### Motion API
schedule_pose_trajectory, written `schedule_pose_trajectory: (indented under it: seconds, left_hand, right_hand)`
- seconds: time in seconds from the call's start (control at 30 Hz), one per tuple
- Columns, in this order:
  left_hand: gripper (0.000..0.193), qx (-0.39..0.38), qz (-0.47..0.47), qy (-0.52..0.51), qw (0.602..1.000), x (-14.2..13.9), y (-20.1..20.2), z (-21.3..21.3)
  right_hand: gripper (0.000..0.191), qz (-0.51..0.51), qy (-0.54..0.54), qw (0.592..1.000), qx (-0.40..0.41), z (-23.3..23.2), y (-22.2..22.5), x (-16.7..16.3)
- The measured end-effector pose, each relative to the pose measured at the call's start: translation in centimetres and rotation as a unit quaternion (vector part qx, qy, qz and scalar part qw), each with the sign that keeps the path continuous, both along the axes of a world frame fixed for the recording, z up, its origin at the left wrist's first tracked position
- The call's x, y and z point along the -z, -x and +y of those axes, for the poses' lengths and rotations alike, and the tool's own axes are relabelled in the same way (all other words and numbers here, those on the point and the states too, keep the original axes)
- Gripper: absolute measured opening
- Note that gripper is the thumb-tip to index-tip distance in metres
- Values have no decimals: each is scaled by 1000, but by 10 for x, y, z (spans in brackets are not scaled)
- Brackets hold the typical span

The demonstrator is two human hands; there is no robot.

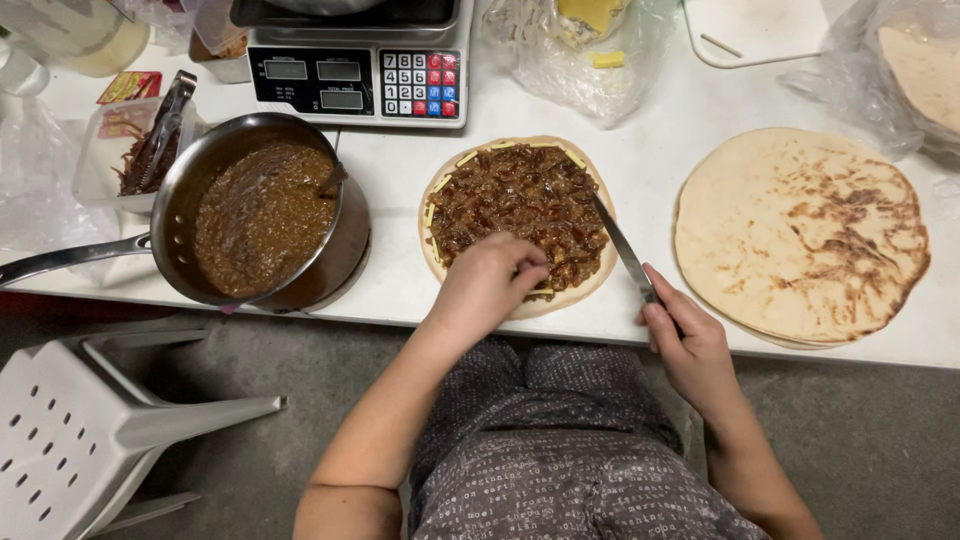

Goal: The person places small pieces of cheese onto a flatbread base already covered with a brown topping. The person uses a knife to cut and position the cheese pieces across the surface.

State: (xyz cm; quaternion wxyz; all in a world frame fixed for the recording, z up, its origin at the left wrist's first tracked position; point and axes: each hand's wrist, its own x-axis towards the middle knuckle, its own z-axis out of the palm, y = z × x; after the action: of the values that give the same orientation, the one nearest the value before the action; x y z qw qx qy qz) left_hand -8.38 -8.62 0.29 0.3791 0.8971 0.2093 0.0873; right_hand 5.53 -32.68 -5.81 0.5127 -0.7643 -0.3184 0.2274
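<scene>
A round flatbread lies on the white counter, covered with dark brown filling and ringed by yellow cheese strips. My left hand rests on its near edge, fingers pinched at the filling. My right hand grips the handle of a knife whose blade angles up over the flatbread's right edge. A plain browned flatbread lies to the right on a stack.
A steel pan of brown sauce with a spoon sits at left. A container with tongs, a scale, bagged cheese and bagged flatbreads line the back. A white plastic chair stands lower left.
</scene>
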Motion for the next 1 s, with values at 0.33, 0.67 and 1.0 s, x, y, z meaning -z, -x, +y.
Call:
schedule_pose_trajectory:
  seconds: [0.33, 0.67, 1.0]
  left_hand:
    - [31, -50, -161, 569, 805, 6, -13, -7]
    - [16, -27, -166, 617, 769, 23, -24, -7]
    - [15, 44, -56, 105, 992, 14, -38, -10]
  right_hand:
    - [55, 374, -93, 917, -104, -16, -6, 1]
    - [57, 423, -120, 890, -124, -25, -14, 7]
    - [55, 371, -138, 916, -61, -34, -32, 11]
